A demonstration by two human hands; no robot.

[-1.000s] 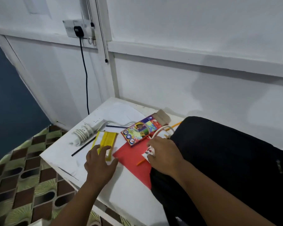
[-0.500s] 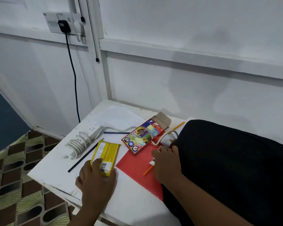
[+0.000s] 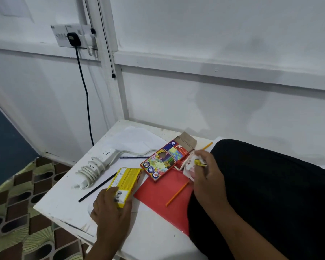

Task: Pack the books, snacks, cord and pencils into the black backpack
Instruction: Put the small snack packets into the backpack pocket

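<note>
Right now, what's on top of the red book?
On the red book: an orange pencil, the near end of the colored pencil box. The black backpack covers its right edge; anything there is hidden.

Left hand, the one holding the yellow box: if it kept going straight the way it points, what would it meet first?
The left hand points up-table along the yellow box. Straight on, the box's far end would probably meet the pencil box first, though depth is unclear.
</note>
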